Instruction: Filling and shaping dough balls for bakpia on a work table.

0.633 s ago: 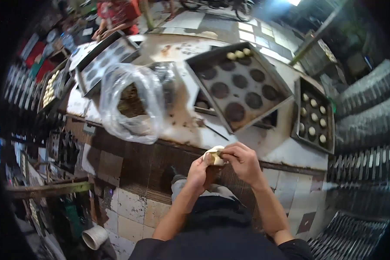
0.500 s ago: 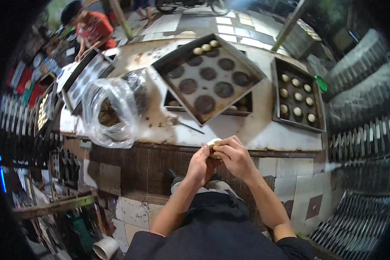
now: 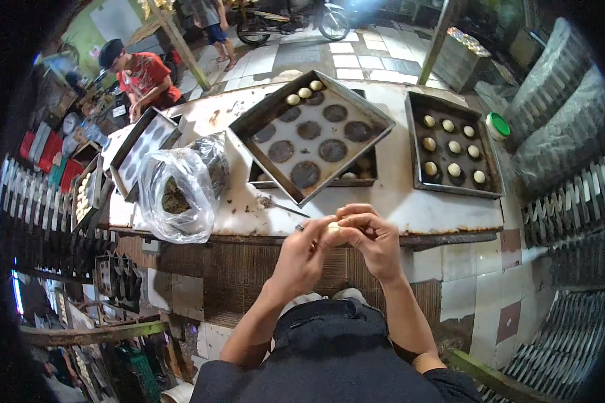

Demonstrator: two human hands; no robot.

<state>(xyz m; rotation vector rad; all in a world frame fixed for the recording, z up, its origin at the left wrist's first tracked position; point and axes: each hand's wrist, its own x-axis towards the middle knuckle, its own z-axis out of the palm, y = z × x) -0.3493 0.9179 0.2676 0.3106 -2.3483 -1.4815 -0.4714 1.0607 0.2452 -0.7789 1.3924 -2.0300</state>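
Between the fingertips of both hands I pinch a small pale dough ball (image 3: 333, 228), held over the table's near edge. My left hand (image 3: 302, 254) closes on its left side, and my right hand (image 3: 376, 243) curls around its right; the fingers hide much of it. Just beyond, a square metal tray (image 3: 310, 127) with dark round marks sits askew on another tray, three dough balls (image 3: 304, 93) in its far corner. A thin dark tool (image 3: 286, 208) lies near my left hand. Left of it, a clear plastic bag (image 3: 193, 220) holds a dark brown crumbly filling (image 3: 175, 198).
On the right, a tray (image 3: 420, 185) carries several spaced dough balls, beside a green-lidded tub (image 3: 497, 125). More trays (image 3: 141, 156) stand at the left end, where a person in red (image 3: 148, 75) works. Slatted racks (image 3: 571, 215) flank the white table (image 3: 249, 218). A motorcycle (image 3: 289, 23) stands behind.
The view has tilted up, showing more background. My fingers have closed further round the dough, and the dark filling seen in it before is now out of sight.
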